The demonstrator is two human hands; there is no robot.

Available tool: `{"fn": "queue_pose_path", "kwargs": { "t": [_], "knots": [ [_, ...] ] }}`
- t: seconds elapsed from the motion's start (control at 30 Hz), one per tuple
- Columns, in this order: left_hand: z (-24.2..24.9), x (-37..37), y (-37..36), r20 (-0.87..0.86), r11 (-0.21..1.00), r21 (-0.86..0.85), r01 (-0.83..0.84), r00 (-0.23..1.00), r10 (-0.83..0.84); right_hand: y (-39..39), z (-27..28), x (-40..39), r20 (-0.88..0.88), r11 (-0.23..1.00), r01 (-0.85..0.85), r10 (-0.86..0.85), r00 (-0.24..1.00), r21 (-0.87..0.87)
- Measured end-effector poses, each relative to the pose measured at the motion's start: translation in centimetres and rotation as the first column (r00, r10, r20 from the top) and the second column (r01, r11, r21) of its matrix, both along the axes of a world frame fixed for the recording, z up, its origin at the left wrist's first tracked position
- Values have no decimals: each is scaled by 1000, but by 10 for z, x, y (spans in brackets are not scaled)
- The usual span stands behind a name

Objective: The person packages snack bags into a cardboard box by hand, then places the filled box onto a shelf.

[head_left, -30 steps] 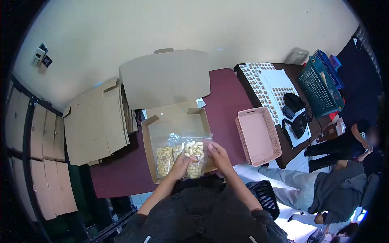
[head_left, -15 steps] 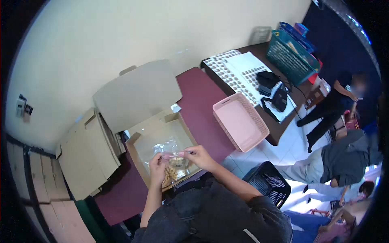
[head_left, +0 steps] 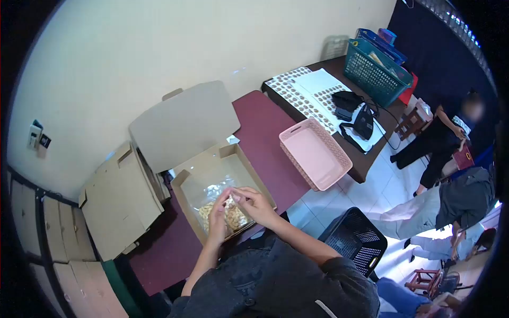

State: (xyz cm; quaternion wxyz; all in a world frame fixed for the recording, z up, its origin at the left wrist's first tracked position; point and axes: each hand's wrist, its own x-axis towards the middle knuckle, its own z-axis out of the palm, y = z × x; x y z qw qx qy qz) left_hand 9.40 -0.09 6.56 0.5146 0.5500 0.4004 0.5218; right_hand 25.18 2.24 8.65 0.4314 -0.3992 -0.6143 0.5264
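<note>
Both hands meet above an open cardboard box on the maroon table. My left hand has its fingers closed at the top edge of a clear bag. My right hand is pinched close beside it, fingertips nearly touching the left ones; what it grips is too small to make out. Clear plastic bags with pale, curled pieces lie under and between the hands inside the box. The box's lid stands raised behind.
An empty pink basket sits right on the maroon table. Beyond it, a dark table carries sticker sheets, a black bag and a green basket. A black crate stands by my right side. Folded cartons lean left. Several people stand right.
My hands have drawn together; the right moved toward the left, and the stretched bag top between them is now bunched up. The view has shifted slightly.
</note>
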Motion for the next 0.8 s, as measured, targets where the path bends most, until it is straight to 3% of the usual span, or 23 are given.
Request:
{"fn": "queue_pose_path", "kwargs": {
  "t": [0.17,0.3,0.37,0.43,0.5,0.57,0.63,0.67,0.77,0.8],
  "knots": [
    [6,5,-2,66,992,-19,-126,990,127,2,-1,-14,-89,983,24,-8,996,180],
    [5,12,-8,-70,965,-1,-263,963,262,14,-4,-19,-129,998,15,-7,992,60],
    [-1,13,-9,-61,962,-1,-272,961,271,23,-4,-17,87,968,120,-142,986,220],
    [-4,13,-11,-32,955,-34,-294,956,293,29,-6,-18,54,983,131,-139,989,125],
    [-5,15,-8,64,951,-141,-274,956,285,39,-11,-15,-39,994,-26,22,999,-102],
    [-3,17,-6,26,960,-56,-274,961,276,54,-31,-11,-122,990,-75,61,991,-116],
    [-7,15,-2,-24,956,-103,-275,962,274,65,-24,-9,-235,976,-102,55,970,-194],
    [-8,14,0,54,947,-158,-281,955,292,67,-21,-7,-258,976,-79,25,966,-201],
    [-2,13,11,110,901,-164,-403,900,422,71,-2,-2,-102,957,-175,155,983,-232],
    [-4,10,12,79,878,-215,-428,888,453,71,-2,-3,-125,938,-152,118,985,-313]
  ]
}}
